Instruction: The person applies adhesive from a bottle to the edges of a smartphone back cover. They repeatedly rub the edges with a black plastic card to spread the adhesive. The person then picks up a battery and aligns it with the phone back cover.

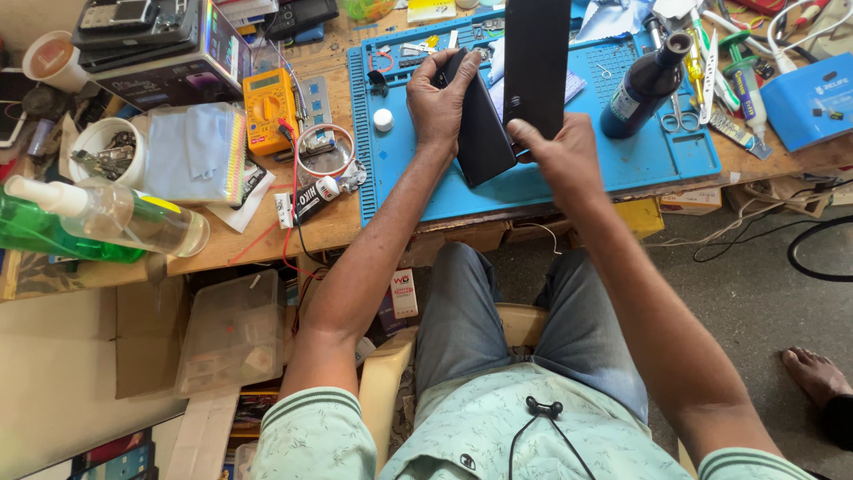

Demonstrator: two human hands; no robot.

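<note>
Head view, looking straight down, takes in a cluttered wooden workbench point(320, 227) with a blue work mat point(640, 160) laid on it, a grey floor to the right, and the person seated in a pale plastic chair point(386, 382) pulled up to the bench. Two dark flat slabs, phone-like, are in hand above the mat: the left hand point(440, 102) is wrapped around the smaller black one point(484, 133), fingers curled over its top edge, while the right hand point(560, 156) pinches the lower end of the taller black panel point(536, 62), which stands nearly upright. The two pieces touch, or nearly so, along their long edges. On the mat's right side I count one dark bottle point(644, 84), one pair of scissors point(680, 116) just beside it, and a small white cap point(383, 119) near the left hand. Left of the mat sit one yellow multimeter point(269, 107) with red and black leads trailing off the bench edge, one roll of clear tape point(324, 151), two white cups point(98, 147), and two spray bottles, one clear point(115, 213), one green point(40, 236). A blue box point(809, 102) stands at the far right. Someone else's bare foot point(813, 373) rests on the floor, well apart.
</note>
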